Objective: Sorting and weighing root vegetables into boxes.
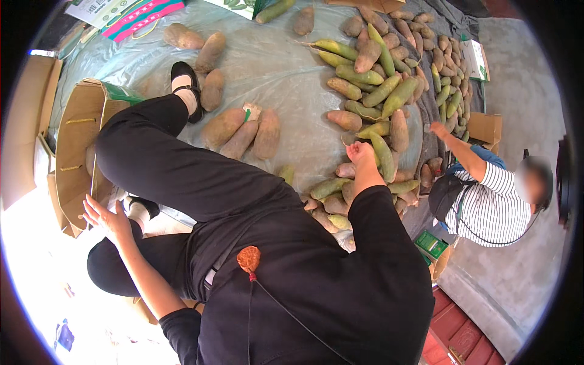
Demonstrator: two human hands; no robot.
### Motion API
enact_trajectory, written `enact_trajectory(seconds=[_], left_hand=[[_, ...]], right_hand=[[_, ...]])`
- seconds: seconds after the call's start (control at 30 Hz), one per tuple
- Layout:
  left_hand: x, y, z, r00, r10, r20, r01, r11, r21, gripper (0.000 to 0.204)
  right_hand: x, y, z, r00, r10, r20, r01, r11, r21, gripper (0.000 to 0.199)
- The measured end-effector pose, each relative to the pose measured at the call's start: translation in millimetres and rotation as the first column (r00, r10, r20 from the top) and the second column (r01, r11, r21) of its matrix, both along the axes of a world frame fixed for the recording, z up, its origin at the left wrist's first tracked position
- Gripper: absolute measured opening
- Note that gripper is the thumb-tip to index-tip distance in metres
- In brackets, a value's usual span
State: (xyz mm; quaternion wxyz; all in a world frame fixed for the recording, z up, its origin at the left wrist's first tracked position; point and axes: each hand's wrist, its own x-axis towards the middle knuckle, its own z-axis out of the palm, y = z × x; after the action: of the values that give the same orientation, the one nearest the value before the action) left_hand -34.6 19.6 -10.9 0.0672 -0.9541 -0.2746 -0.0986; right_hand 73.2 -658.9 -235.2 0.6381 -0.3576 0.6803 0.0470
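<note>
My left hand [107, 220] is open, fingers spread, at the near edge of an open cardboard box [76, 131] with a green outer side. Whether it touches the box edge is hard to tell. On the right, my right hand [363, 154] is closed at the near part of a heap of root vegetables, its fingertips curled beside a long green radish [381, 156]. What those fingers hold, if anything, is hidden. Brownish-red, soil-dusted roots [399, 131] lie mixed with several green radishes [399, 97]. Three brownish roots [266, 134] lie together in front of my legs.
Plastic sheeting [267, 67] covers the ground. More brownish roots [212, 52] lie near my foot, and a pink-and-green printed carton [143, 18] lies beyond. At the right, a person in a striped shirt [490, 210] reaches toward another row of roots [449, 91]. A green box [431, 244] stands behind.
</note>
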Motion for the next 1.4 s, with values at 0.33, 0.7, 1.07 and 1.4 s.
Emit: enact_trajectory(seconds=[0.33, 0.7, 1.07, 1.4], left_hand=[[9, -6, -19, 0.998, 0.045, 0.036, -0.041, 0.995, -0.095, 0.086], [2, 0, 7, 1.0, -0.011, 0.015, 0.012, 0.998, -0.059, 0.09], [3, -9, 15, 0.975, 0.216, -0.056, -0.223, 0.958, -0.182, 0.09], [8, -12, 23, 0.969, 0.238, -0.059, -0.245, 0.937, -0.25, 0.087]], right_hand=[[-105, -126, -161, 0.179, 0.852, -0.492, -0.948, 0.016, -0.318, 0.031], [49, 173, 72, 0.42, 0.902, 0.103, -0.864, 0.432, -0.258, 0.03], [129, 283, 201, 0.094, 0.936, 0.338, -0.773, 0.283, -0.568, 0.023], [143, 480, 413, -0.665, 0.6, 0.445, -0.51, 0.071, -0.857, 0.028]])
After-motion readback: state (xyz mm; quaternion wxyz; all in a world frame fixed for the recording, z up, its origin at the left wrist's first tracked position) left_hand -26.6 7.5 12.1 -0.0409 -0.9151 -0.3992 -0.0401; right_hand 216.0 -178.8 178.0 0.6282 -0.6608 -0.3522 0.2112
